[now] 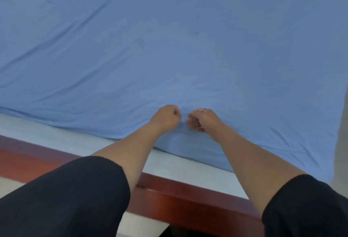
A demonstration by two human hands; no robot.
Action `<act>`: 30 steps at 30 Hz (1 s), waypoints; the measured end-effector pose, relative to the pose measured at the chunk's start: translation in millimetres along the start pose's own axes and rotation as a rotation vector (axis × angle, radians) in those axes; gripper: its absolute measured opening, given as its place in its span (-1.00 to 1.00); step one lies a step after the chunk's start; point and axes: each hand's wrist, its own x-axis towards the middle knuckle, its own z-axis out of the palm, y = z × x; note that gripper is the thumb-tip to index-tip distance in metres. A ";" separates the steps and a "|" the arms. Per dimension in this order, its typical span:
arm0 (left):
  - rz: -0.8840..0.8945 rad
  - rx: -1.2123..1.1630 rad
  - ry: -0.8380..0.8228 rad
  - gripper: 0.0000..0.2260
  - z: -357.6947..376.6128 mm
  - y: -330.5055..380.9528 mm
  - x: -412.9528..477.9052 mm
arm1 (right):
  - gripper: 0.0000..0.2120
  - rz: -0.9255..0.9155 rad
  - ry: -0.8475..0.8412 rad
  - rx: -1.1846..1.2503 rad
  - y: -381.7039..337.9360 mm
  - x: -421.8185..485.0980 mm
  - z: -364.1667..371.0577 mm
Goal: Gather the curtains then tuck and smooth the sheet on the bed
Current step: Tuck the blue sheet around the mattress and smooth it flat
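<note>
Where the near edge of the bed runs slantwise, both fists bunched on blue cloth.

Spread over nearly the whole mattress (84, 140), blue sheet (169, 38), lightly creased toward the left, its hem lying short of the near edge with a pale strip bare beside the red-brown wooden frame (169, 197). At the middle of that near hem, left hand (166, 119) curled tight, pinching a fold; just beside it, almost touching, right hand (204, 120) with fingers hooked into the same ridge of cloth. Dark sleeves (75, 199) pushed up both forearms. A ring (203, 109) on the right hand.
</note>
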 end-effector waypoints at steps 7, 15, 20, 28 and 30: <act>-0.164 0.266 -0.574 -0.79 26.7 -69.7 20.3 | -0.74 0.315 -0.150 -0.187 49.7 24.4 14.0; -0.098 0.468 -0.711 -0.70 -56.2 -97.7 -12.0 | -0.68 0.291 -0.409 -1.191 19.3 5.4 55.0; 0.237 0.972 -0.333 -0.76 -106.7 -117.4 6.1 | -0.79 0.009 -0.228 -0.821 -36.9 20.1 110.6; 0.631 1.445 -0.329 -0.77 -112.2 -186.0 23.8 | -0.94 -0.233 -0.051 -1.209 -18.9 35.6 186.0; 0.633 1.410 -0.337 -0.78 -112.6 -188.4 24.1 | -0.88 -0.205 0.034 -1.250 -15.1 40.0 198.3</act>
